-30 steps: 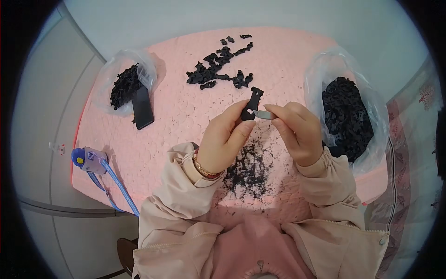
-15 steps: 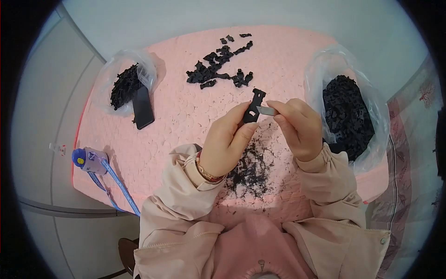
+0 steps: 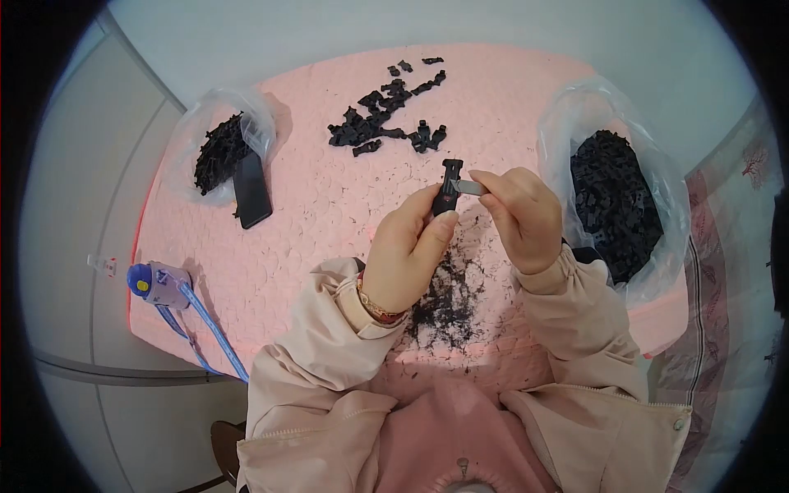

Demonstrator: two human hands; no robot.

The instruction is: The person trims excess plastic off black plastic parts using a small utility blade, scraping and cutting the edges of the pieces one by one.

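Tabletop (image 3: 509, 99) before you wears a pink quilted cover. On your right a clear plastic bag (image 3: 670, 214) stands open, filled with black parts (image 3: 615, 201); a smaller clear bag (image 3: 260, 123) on your left holds thin black pieces (image 3: 219, 156). Toward the far side lies a loose cluster (image 3: 362, 130) of black parts, with a few strays beyond it. Black shavings (image 3: 448, 308) litter the cover below your hands. Your left hand (image 3: 407, 251) has its grip pinched, thumb and fingers, on the lower end of a black piece, while your right hand (image 3: 526, 222) pinches a short grey blade. Near the left edge sits a purple bottle (image 3: 168, 286) with a blue cap and strap; a dark phone-like slab (image 3: 252, 193) lies against the smaller bag. The black piece (image 3: 448, 193) is raised above the cover, between your hands. Smallest, the blade (image 3: 470, 188) points left, its tip at the piece's right side; whether it cuts in, you cannot tell.
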